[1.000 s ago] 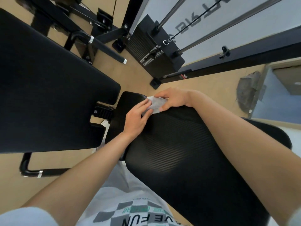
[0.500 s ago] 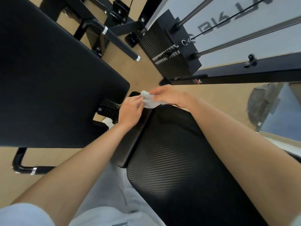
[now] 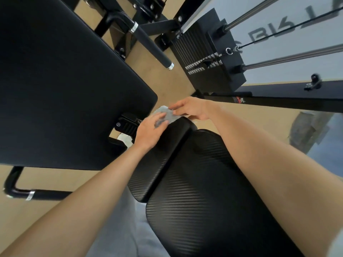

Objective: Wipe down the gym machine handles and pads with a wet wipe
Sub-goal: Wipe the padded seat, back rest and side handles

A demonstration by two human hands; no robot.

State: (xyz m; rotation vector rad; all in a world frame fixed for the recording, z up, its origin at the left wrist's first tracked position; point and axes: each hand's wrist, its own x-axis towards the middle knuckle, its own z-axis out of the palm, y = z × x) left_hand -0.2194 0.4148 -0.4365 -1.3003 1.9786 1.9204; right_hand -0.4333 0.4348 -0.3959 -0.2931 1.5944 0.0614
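Wet wipe (image 3: 166, 115): pale grey, crumpled sheet held between both hands just over the rounded far end of the narrow pad; its edges are blurred
Left hand (image 3: 148, 133): comes in from the lower left; fingers and thumb curl round the near side of the wet wipe and grasp it
Right hand (image 3: 193, 108): comes in from the right; fingertips and thumb pinch the far edge of the wet wipe
Narrow pad (image 3: 157, 164): black with a ribbed texture, lying just beside the wide pad with a thin seam between them
Wide pad (image 3: 204, 201): black and ribbed, filling the lower middle, partly covered by the right forearm
Flat pad (image 3: 55, 89): large smooth black slab at upper left, near the left hand but apart from it
Handle (image 3: 154, 47): black grip with a silver collar and silver end cap, beyond the flat pad
Weight stack (image 3: 209, 58): black plates on two steel rods, with a cable clipped on, at upper right
Floor (image 3: 167, 80): tan, showing between the machine parts
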